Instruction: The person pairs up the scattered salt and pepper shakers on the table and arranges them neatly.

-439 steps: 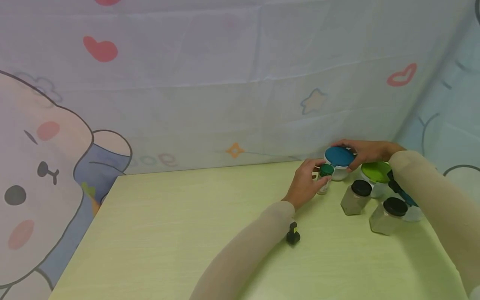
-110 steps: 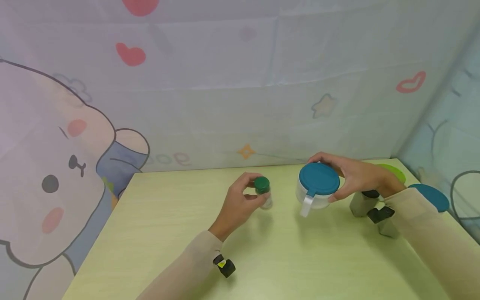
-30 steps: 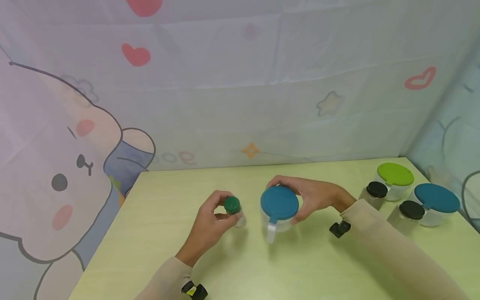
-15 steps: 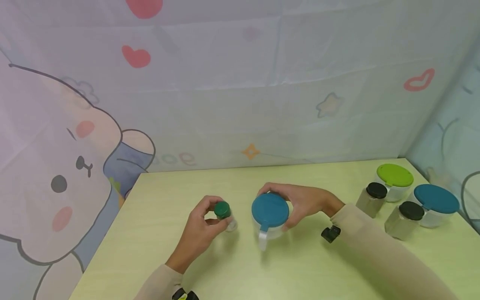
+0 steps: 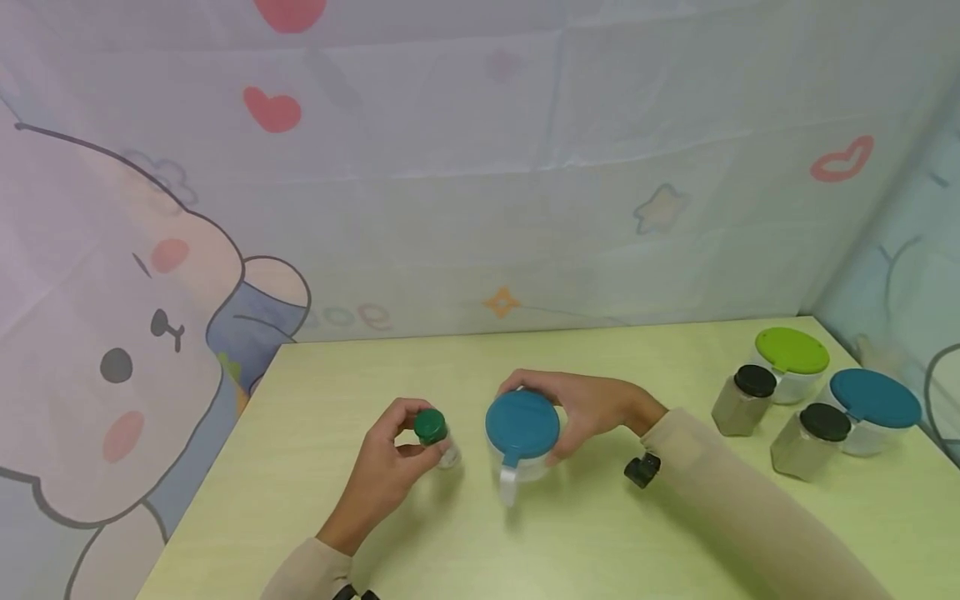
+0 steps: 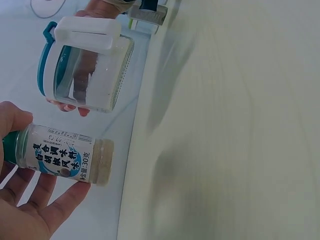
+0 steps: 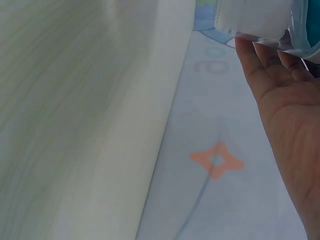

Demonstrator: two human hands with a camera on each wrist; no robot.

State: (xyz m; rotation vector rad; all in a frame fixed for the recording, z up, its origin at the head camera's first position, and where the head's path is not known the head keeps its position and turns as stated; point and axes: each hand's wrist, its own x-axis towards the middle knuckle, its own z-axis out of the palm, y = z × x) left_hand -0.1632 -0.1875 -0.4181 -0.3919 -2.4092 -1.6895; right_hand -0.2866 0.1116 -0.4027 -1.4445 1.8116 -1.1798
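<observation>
In the head view my left hand (image 5: pixel 381 460) pinches a small pepper bottle (image 5: pixel 431 427) with a green cap. The left wrist view shows its printed label and pale powder at its base; the bottle (image 6: pixel 62 154) is off the table. To its right, my right hand (image 5: pixel 592 407) grips a clear seasoning jar (image 5: pixel 522 425) with a blue lid and a white handle facing me. White stuff shows inside the jar (image 7: pixel 255 17) in the right wrist view. The jar also hangs above the table, apart from the bottle. Fingers behind the jar are partly hidden.
On the right of the pale table (image 5: pixel 615 550) stand a green-lidded jar (image 5: pixel 792 352), another blue-lidded jar (image 5: pixel 874 398) and two black-lidded jars, one nearer (image 5: pixel 806 450) and one farther (image 5: pixel 741 404). A printed cloth (image 5: pixel 450 167) hangs along the back edge.
Both hands have carried the pepper bottle and seasoning jar from the right-hand group leftward across the table. Over the last second they moved slightly farther left and nearer me.
</observation>
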